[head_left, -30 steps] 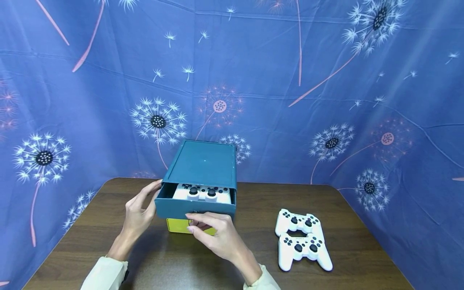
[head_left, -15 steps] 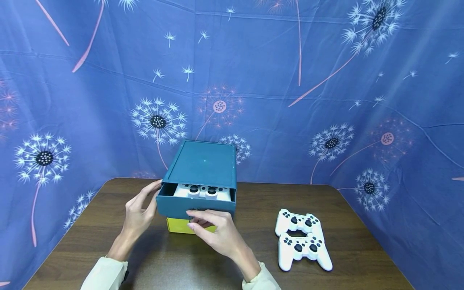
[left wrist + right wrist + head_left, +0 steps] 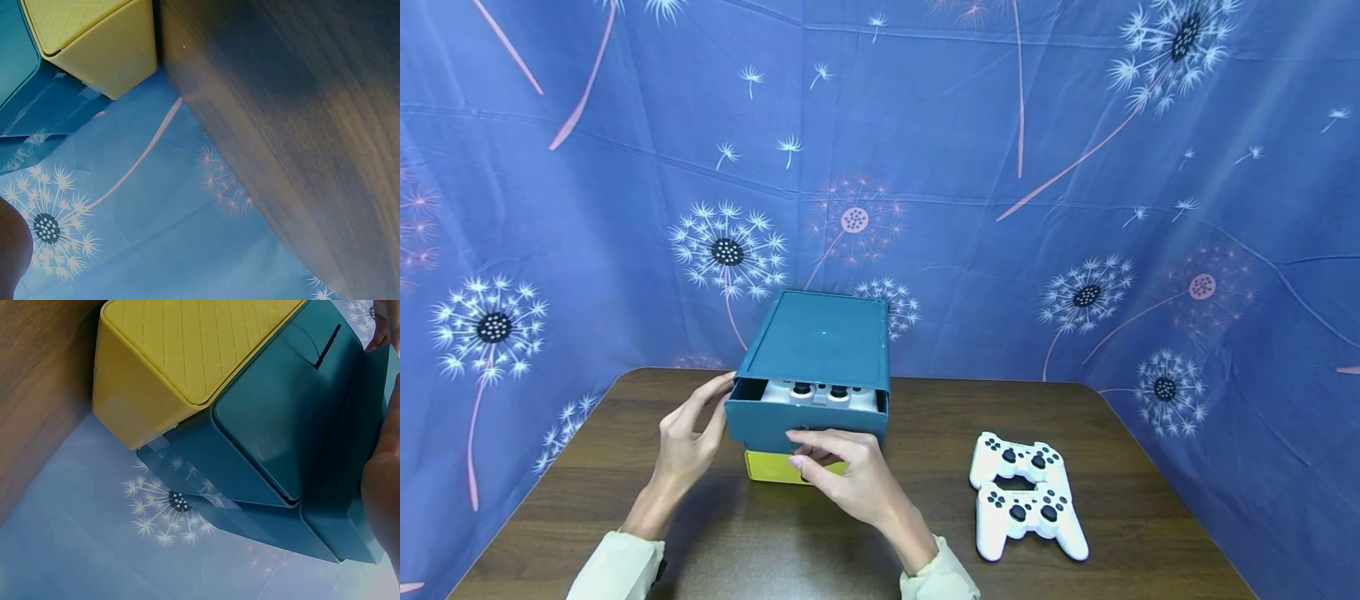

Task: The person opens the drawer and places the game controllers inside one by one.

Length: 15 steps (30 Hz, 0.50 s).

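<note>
A dark teal drawer box point(image 3: 820, 337) stands near the back of the table, with its upper drawer point(image 3: 760, 423) pulled partly out. Inside that drawer lies a white game controller point(image 3: 859, 400), its two black thumbsticks showing. My right hand point(image 3: 850, 475) touches the drawer front with bent fingers, thumb lower than the index finger. In the right wrist view part of this hand point(image 3: 384, 487) is beside the drawer front. My left hand point(image 3: 688, 429) rests its fingertips against the box's left side, near the front corner.
Beneath the teal part sits a yellow unit point(image 3: 771, 468) with a patterned front. Two white game controllers point(image 3: 1033, 521) lie one before the other on the brown wooden table point(image 3: 1135, 517), to the right. A blue dandelion-print cloth point(image 3: 940, 250) hangs behind.
The upper drawer has slid slightly inward, covering more of the controller inside. My right hand has moved a little with it, while my left hand has stayed in place.
</note>
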Each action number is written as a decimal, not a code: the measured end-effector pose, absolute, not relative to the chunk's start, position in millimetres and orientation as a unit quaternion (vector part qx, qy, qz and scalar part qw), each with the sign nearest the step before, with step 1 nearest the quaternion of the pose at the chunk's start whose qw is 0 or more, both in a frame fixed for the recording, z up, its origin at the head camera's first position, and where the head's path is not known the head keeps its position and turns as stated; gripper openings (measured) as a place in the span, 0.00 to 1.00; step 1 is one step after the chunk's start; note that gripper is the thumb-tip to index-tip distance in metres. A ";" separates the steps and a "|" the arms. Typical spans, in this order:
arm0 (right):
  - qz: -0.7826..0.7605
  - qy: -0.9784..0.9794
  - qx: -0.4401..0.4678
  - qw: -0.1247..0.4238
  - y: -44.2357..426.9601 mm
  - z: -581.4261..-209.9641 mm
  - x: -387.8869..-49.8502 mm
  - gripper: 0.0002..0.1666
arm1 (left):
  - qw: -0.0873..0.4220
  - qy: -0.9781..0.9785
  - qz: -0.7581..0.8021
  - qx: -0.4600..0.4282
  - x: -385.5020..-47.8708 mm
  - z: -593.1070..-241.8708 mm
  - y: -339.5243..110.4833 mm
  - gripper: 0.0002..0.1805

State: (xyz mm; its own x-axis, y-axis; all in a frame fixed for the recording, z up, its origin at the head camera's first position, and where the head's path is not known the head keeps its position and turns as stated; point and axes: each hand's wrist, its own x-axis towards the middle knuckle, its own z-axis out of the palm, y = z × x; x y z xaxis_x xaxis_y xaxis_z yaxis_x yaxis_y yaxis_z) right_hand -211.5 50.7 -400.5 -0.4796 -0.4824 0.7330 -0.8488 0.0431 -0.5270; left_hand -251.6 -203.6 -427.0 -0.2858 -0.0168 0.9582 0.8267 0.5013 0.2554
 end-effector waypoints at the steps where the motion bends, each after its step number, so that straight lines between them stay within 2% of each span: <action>1: 0.504 -0.699 0.475 0.180 50.6 -400.3 -211.7 0.16 | 0.522 -0.692 -0.404 -0.292 -251.7 -427.1 -203.6 0.28; 15: 0.492 -0.692 0.490 0.199 49.7 -400.6 -218.4 0.16 | 0.521 -0.690 -0.408 -0.293 -251.9 -426.0 -202.6 0.28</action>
